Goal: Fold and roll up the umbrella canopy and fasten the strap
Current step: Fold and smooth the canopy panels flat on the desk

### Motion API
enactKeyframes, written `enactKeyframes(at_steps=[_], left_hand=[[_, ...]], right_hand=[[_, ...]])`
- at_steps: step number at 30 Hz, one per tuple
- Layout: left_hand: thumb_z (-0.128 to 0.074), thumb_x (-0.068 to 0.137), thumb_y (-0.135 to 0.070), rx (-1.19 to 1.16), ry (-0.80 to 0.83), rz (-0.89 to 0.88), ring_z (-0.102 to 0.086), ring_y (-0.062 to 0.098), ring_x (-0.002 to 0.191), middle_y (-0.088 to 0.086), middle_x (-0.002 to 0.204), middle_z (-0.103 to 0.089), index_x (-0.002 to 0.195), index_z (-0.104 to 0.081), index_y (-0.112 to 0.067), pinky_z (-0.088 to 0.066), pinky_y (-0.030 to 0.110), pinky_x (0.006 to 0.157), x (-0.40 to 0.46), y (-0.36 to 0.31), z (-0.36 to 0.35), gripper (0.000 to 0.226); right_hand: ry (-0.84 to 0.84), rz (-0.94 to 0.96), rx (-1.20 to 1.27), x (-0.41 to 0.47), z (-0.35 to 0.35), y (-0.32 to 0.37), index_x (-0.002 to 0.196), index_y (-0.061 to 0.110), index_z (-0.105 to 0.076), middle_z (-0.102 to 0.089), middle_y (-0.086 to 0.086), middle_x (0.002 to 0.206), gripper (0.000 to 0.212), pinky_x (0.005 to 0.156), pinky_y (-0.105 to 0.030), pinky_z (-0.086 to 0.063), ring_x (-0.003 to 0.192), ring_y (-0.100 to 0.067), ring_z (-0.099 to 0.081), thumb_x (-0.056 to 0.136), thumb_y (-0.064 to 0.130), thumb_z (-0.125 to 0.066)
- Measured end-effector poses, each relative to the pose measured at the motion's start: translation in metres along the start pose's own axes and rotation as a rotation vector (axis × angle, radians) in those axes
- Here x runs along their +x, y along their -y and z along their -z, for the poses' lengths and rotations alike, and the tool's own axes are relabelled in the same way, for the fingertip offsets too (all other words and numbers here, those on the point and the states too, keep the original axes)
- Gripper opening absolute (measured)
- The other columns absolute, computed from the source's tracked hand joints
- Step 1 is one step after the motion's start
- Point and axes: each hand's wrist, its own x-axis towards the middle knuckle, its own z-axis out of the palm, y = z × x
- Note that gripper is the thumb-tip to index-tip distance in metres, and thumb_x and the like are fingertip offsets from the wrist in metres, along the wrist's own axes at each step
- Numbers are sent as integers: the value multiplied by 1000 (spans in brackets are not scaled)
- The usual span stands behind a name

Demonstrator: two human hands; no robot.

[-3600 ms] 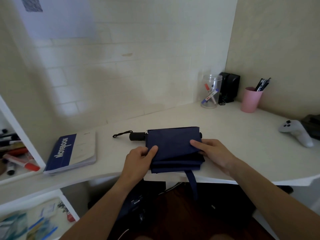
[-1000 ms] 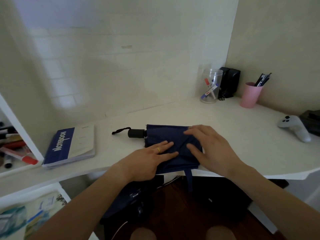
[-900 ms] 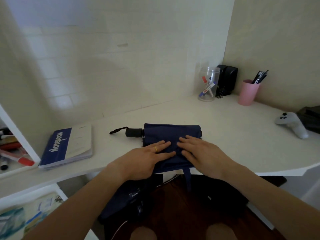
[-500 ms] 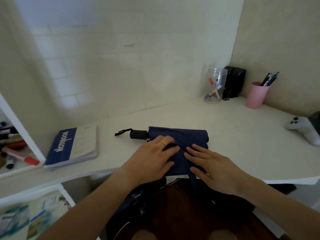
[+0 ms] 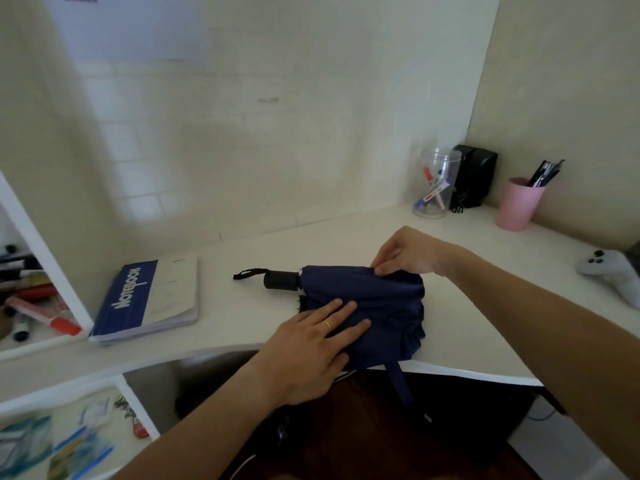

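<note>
A navy folding umbrella lies across the white desk (image 5: 485, 317), its canopy (image 5: 388, 299) folded flat. Its black handle (image 5: 281, 280) points left, with a black wrist loop (image 5: 249, 273) beyond it. My left hand (image 5: 311, 344) presses flat on the near part of the canopy with straight fingers. At the far edge of the canopy my right hand (image 5: 405, 252) pinches a fold of the cloth. The navy strap (image 5: 398, 379) hangs down over the desk's front edge.
A blue and white notebook (image 5: 149, 299) lies left of the umbrella. At the back right stand a clear jar of markers (image 5: 436, 183), a black speaker (image 5: 474, 174) and a pink pen cup (image 5: 517, 204). A white game controller (image 5: 613, 275) rests at the right edge. Shelves with markers are at far left.
My right hand has left the near part of the canopy and moved to its far edge, where it now pinches the cloth. The left hand stays pressed on the canopy.
</note>
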Motion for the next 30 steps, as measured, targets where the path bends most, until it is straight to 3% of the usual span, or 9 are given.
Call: enactKeyframes(at_steps=[4,9,12,15,20,22,25,28,30], left_hand=[[-25,105,-48,-12,-1,5,5,13,158,-7,172,2,161,-4,-42,-10,37,128,0,0,1,60],[-27,103,-48,-46,19,11,2,12,158,-8,172,-2,160,-12,-43,-14,37,127,4,0,10,59],[-27,102,-47,-72,34,29,-1,15,158,-9,172,-6,159,-18,-42,-17,39,126,5,-2,14,58],[-22,103,-50,-89,7,31,-9,21,153,-10,171,-11,157,-25,-42,-24,41,123,4,-5,13,54],[-16,105,-61,-229,39,116,-15,14,150,-14,171,-12,150,-33,-53,-25,37,122,6,-12,20,49],[-16,103,-64,-241,49,121,-13,15,152,-9,171,-13,146,-34,-56,-25,41,123,12,-14,23,47],[-18,103,-65,-243,79,117,-7,19,155,-5,172,-10,144,-31,-59,-22,45,123,14,-14,22,43],[-16,102,-66,-248,127,112,-3,16,156,-7,172,-6,144,-26,-62,-18,43,125,11,-11,22,43],[-18,105,-61,-293,152,108,-7,12,155,-11,170,-12,146,-30,-59,-17,39,125,13,-8,30,43]], right_hand=[[-53,54,66,0,-2,-5,89,20,-83,-80,2,89,9,85,-26,-56,88,-14,-73,80,18,-81],[264,-67,90,-1,4,-3,128,23,-68,-73,4,120,44,96,-30,-54,108,-14,-70,87,38,-75],[359,-28,34,0,4,2,119,20,-73,-77,2,113,36,92,-32,-59,103,-18,-73,86,34,-77],[305,10,-81,0,-3,0,109,17,-76,-79,2,104,30,89,-39,-61,95,-19,-74,83,31,-80],[189,91,-225,0,-7,-4,106,20,-73,-75,6,102,29,91,-43,-58,92,-16,-71,83,35,-78],[122,122,-313,1,-10,-6,119,23,-66,-71,3,114,37,95,-43,-54,102,-20,-67,85,35,-74],[-27,241,-405,-19,-24,-9,144,32,-42,-53,-1,141,62,104,-38,-45,124,-20,-53,88,40,-68],[-301,548,-603,-56,-50,-20,128,28,-57,-53,2,128,46,94,-34,-47,113,-18,-51,87,47,-65],[-283,585,-597,-74,-61,-32,119,26,-66,-58,4,122,37,91,-35,-50,109,-16,-54,91,49,-60]])
